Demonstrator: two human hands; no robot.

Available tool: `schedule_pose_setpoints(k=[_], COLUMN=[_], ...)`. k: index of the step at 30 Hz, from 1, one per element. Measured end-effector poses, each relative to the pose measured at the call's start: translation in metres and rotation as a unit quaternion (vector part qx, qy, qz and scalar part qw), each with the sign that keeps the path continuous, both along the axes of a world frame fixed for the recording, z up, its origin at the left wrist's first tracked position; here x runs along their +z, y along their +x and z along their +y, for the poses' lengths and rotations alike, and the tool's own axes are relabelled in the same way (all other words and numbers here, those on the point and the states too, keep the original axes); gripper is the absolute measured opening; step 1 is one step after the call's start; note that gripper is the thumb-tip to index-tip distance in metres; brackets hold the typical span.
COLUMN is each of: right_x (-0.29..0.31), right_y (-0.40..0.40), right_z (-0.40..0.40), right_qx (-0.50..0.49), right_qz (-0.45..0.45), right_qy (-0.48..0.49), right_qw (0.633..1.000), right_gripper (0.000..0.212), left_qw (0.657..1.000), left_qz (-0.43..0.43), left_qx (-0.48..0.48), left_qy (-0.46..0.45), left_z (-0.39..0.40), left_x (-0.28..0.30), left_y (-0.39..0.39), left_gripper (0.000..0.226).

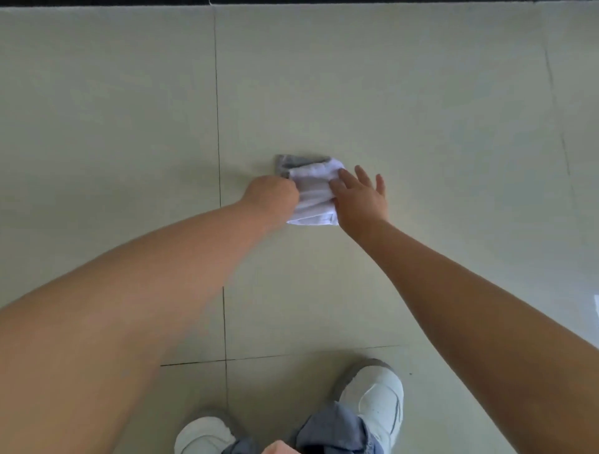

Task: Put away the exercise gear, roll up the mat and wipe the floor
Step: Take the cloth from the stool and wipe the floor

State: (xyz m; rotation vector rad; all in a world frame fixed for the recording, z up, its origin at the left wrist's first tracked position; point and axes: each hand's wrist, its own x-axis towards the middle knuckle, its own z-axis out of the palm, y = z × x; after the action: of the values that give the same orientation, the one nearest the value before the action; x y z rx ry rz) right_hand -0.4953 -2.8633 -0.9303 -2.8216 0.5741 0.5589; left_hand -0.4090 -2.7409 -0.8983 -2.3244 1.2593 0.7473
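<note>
Seen from the head camera, a person is bending over a pale tiled floor (pixel 421 97) with both bare arms reaching forward and down to a folded cloth (pixel 314 194) lying on a tile near the middle of the frame. The cloth is white on top, with a grey layer showing at its far edge, and it is lying just to the right of a dark grout line (pixel 218 129) that is running away from the viewer. The left hand (pixel 274 192) is gripping the cloth's left edge, its fingers curled under and hidden behind the knuckles. The right hand (pixel 361 194) is lying open, its fingers straight and spread, the thumb side touching the cloth's right edge while the outer fingers are reaching past it over the bare tile. At the bottom of the frame two white shoes (pixel 376 398) are standing on the floor, the right one further forward, with blue trouser cuffs (pixel 334 431) bunching over them. A second grout line is crossing just ahead of the shoes. A dark strip (pixel 291 1) is running along the top edge of the frame, beyond the tiles.
</note>
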Motion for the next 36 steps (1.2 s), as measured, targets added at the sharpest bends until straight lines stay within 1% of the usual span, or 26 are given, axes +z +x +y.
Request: schedule_pose_setpoints(k=[2, 4, 6, 7, 8, 10, 12, 14, 16, 20, 23, 25, 28, 29, 30, 31, 32, 33, 35, 36], right_x=[-0.001, -0.002, -0.003, -0.005, -0.005, -0.003, -0.003, -0.004, -0.002, 0.004, 0.012, 0.019, 0.035, 0.036, 0.039, 0.041, 0.039, 0.035, 0.029, 0.024], right_y=[0.015, 0.019, 0.007, -0.004, -0.019, -0.053, -0.084, -0.113, -0.133, -0.153, -0.154, -0.149, -0.139, -0.137, -0.132, -0.128, -0.124, -0.122, -0.123, -0.127], right_z=[0.039, 0.081, 0.118, 0.132, 0.142, 0.151, 0.147, 0.134, 0.112, 0.052, 0.019, 0.011, 0.013, 0.014, 0.015, 0.018, 0.020, 0.022, 0.029, 0.033], right_qx=[0.022, 0.055, 0.099, 0.117, 0.137, 0.162, 0.171, 0.168, 0.143, 0.084, 0.054, 0.054, 0.077, 0.075, 0.051, 0.033, 0.016, -0.006, -0.045, -0.052], right_qz=[-0.013, -0.022, -0.016, -0.027, -0.045, -0.065, -0.071, -0.073, -0.088, -0.077, -0.009, 0.041, 0.115, 0.133, 0.158, 0.166, 0.160, 0.152, 0.144, 0.122], right_qy=[0.032, 0.062, 0.077, 0.079, 0.070, 0.039, 0.027, 0.015, -0.006, -0.081, -0.099, -0.083, -0.033, -0.021, -0.004, 0.002, 0.000, -0.002, -0.020, -0.039], right_qw=[0.999, 0.996, 0.992, 0.990, 0.987, 0.984, 0.982, 0.983, 0.986, 0.990, 0.994, 0.994, 0.990, 0.988, 0.986, 0.986, 0.987, 0.988, 0.988, 0.990], right_gripper=[0.052, 0.052, 0.052, 0.050, 0.048, 0.044, 0.046, 0.045, 0.044, 0.043, 0.042, 0.041, 0.034, 0.035, 0.034, 0.032, 0.031, 0.031, 0.029, 0.027], left_qw=[1.000, 0.999, 0.998, 0.996, 0.994, 0.989, 0.980, 0.968, 0.954, 0.941, 0.945, 0.945, 0.935, 0.933, 0.933, 0.927, 0.925, 0.923, 0.915, 0.909], left_qz=[0.010, 0.014, 0.004, -0.011, -0.021, -0.009, -0.003, 0.005, 0.013, -0.002, 0.014, 0.013, 0.034, 0.033, 0.031, 0.023, 0.022, 0.026, 0.042, 0.045], left_qx=[0.012, -0.004, -0.018, -0.023, -0.025, -0.058, -0.081, -0.089, -0.105, -0.135, -0.150, -0.150, -0.132, -0.127, -0.124, -0.129, -0.135, -0.138, -0.141, -0.139], left_qy=[0.001, -0.037, -0.056, -0.081, -0.105, -0.135, -0.180, -0.234, -0.279, -0.311, -0.290, -0.291, -0.328, -0.336, -0.337, -0.352, -0.355, -0.358, -0.376, -0.389], left_z=[0.055, 0.111, 0.154, 0.171, 0.185, 0.201, 0.205, 0.192, 0.165, 0.090, 0.036, 0.011, 0.002, 0.001, 0.003, 0.005, 0.008, 0.011, 0.015, 0.016], left_x=[-0.010, -0.023, -0.023, -0.022, -0.023, -0.024, -0.031, -0.035, -0.035, -0.034, -0.034, -0.035, -0.034, -0.033, -0.032, -0.032, -0.032, -0.036, -0.044, -0.046], left_y=[0.015, 0.020, 0.011, 0.003, -0.009, -0.040, -0.070, -0.094, -0.110, -0.120, -0.125, -0.122, -0.116, -0.115, -0.114, -0.114, -0.113, -0.112, -0.112, -0.113], left_gripper=[0.022, 0.020, 0.017, 0.016, 0.021, 0.026, 0.023, 0.025, 0.029, 0.031, 0.029, 0.019, 0.033, 0.033, 0.031, 0.023, 0.012, 0.010, 0.027, 0.033])
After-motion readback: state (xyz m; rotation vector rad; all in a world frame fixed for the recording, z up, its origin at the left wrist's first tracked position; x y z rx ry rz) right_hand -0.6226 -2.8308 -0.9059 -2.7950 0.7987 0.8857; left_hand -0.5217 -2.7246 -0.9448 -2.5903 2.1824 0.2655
